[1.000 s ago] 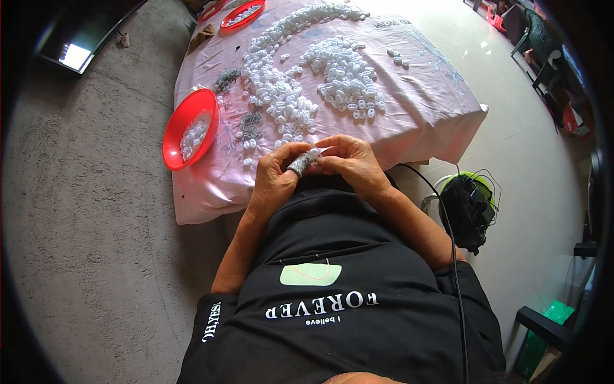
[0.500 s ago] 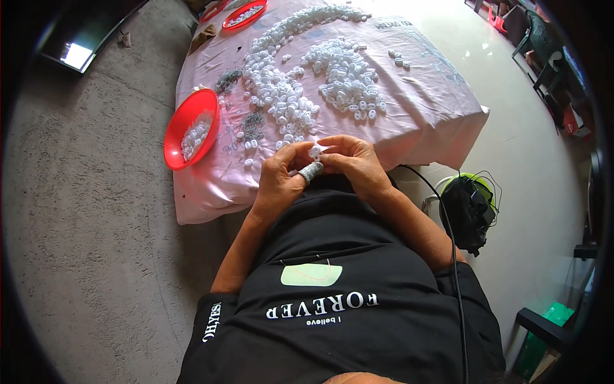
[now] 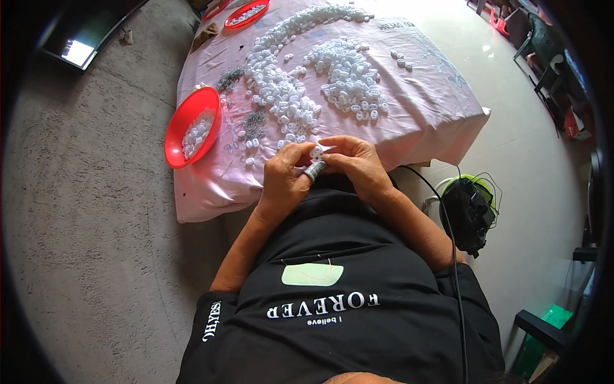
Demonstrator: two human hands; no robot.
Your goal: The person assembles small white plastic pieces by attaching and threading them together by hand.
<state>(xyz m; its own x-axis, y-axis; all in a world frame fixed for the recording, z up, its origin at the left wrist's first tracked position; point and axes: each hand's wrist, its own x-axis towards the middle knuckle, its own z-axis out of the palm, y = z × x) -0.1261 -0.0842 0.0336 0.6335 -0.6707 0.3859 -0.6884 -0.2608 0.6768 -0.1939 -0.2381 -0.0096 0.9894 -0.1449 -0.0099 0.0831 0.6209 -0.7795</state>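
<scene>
One little white piece (image 3: pixel 316 152) is what I've got pinched right now, held up in front of me at the near edge of the table between the fingertips of my left hand (image 3: pixel 284 171) and my right hand (image 3: pixel 358 163). Both are closed in on it, right thumb and forefinger at its right side, left fingers curled in from the other. There's a grey wrap (image 3: pixel 314 171) around my left thumb, just below the piece; can't tell exactly how that thumb tip sits against it. Straight past my hands it's a sea of white: a long curving heap (image 3: pixel 278 89) starts just beyond my left fingers and sweeps away, and a smaller heap (image 3: pixel 348 80) sits beyond my right. Way off past the right hand are a few loose pieces (image 3: pixel 401 61) on the pink cloth (image 3: pixel 441 112). Beyond my left hand there's a tangled grey clump (image 3: pixel 254 121), a second grey clump (image 3: pixel 229 79) farther out, and to the left of that hand a red bowl (image 3: pixel 174 141) with translucent white bits (image 3: pixel 197 132) inside.
</scene>
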